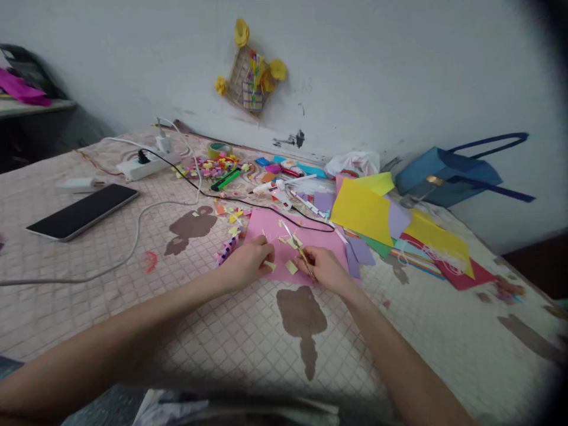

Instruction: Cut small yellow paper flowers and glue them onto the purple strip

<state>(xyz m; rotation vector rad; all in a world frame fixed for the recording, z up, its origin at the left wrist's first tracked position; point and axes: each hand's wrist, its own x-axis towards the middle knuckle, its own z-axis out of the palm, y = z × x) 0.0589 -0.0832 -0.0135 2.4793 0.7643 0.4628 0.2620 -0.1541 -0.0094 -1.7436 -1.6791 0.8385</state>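
Observation:
A pink sheet (326, 248) lies on the table with several small pale yellow paper pieces (291, 267) scattered over it. My right hand (326, 267) is closed around a slim tool (302, 253) with a silvery, pointed far end and a gold-brown part near the fingers; its exact kind is unclear. At the sheet's left side, my left hand (251, 263) has its fingers pinched together. A pale yellow paper piece (269, 266) shows at those fingertips. Beside that hand is a purple strip with dark dots (227, 251).
Coloured sheets (361, 207) are stacked at right, before a blue bag (448, 174). A glue gun (270, 187), a green cutter (227, 179) and a heap of paper bits (213, 167) lie behind. A black cable (248, 203) crosses the pink sheet. A tablet (84, 211) and power strip (146, 165) are at left.

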